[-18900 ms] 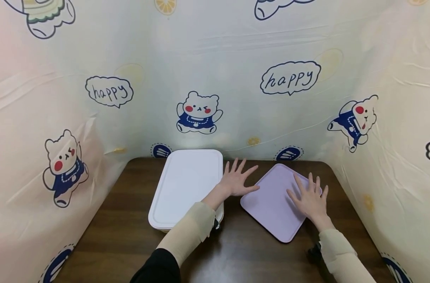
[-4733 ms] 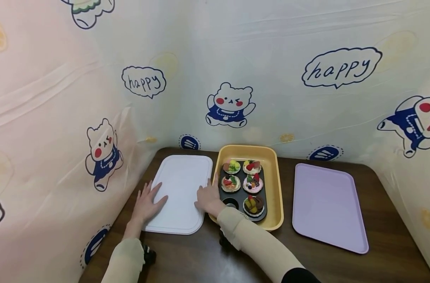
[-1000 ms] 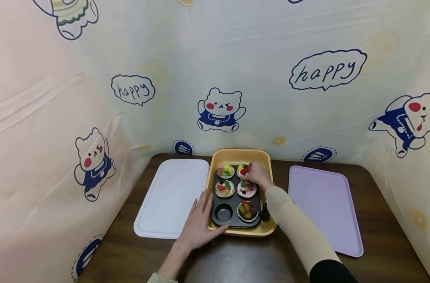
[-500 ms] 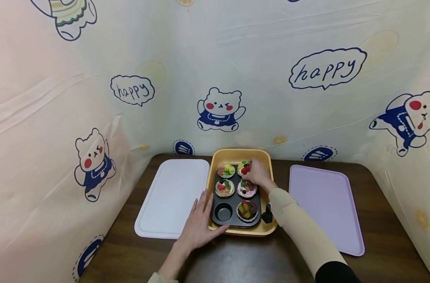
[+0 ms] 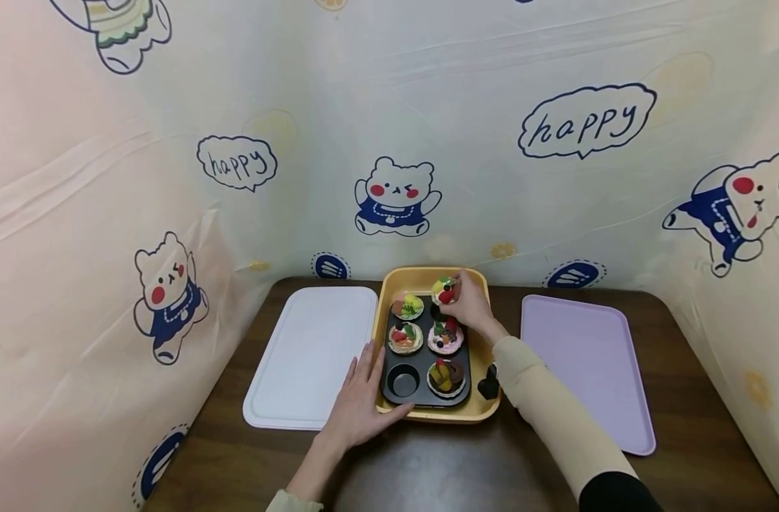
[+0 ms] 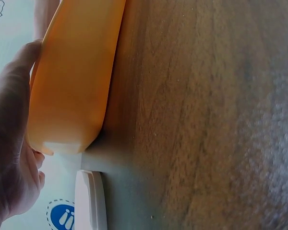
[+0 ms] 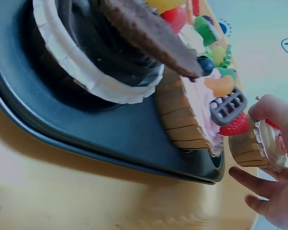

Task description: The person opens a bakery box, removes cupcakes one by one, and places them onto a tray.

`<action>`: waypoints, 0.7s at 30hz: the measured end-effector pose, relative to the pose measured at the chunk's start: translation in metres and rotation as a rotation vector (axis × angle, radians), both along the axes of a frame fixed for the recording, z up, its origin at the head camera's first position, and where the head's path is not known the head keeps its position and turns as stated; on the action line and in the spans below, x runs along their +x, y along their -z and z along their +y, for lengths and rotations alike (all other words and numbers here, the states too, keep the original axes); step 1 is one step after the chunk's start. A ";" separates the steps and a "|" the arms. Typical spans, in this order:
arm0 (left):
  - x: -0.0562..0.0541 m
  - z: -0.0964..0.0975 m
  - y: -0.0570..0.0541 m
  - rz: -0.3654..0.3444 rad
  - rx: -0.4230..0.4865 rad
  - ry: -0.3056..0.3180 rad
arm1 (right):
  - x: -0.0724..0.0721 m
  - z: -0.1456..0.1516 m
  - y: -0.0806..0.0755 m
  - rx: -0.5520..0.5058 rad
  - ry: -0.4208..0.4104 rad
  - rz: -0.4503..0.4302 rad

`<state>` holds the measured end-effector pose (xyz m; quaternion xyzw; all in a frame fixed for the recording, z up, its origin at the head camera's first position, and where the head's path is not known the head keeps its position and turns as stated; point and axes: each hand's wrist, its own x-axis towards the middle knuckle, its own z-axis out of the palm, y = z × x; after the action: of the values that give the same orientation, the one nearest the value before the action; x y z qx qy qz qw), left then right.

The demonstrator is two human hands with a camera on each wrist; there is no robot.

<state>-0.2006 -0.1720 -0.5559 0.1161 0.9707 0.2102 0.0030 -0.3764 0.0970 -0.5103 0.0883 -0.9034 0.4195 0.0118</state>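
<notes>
My right hand [image 5: 472,306] pinches a fruit-topped cupcake [image 5: 442,290] by its side, raised above the back right cup of a dark muffin pan [image 5: 422,391]. In the right wrist view this cupcake [image 7: 247,146] is tilted between thumb and fingers. Other cupcakes sit in the pan: a chocolate one [image 5: 446,377], a pink one [image 5: 445,338] and two on the left side. The front left cup [image 5: 403,381] is bare. The pan lies inside a yellow tray [image 5: 485,411]. My left hand [image 5: 357,412] rests on the tray's front left corner, fingers straight along the rim.
A white lid [image 5: 312,355] lies flat left of the yellow tray. On the right is a flat purple tray [image 5: 587,370], partly behind my right forearm. All stand on a dark wooden table [image 5: 216,455], with a printed curtain [image 5: 287,206] behind.
The white lid that covered the yellow tray now lies left of it, and the purple tray has been straightened. In the last half second my right hand has lifted the cupcake from its cup.
</notes>
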 end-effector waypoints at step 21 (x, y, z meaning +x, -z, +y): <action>0.001 -0.001 0.000 0.019 0.030 0.007 | 0.012 0.013 -0.011 -0.313 -0.059 -0.099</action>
<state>-0.1996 -0.1729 -0.5563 0.1218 0.9670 0.2236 -0.0071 -0.3640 0.1100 -0.4992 0.0910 -0.8234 0.5593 -0.0313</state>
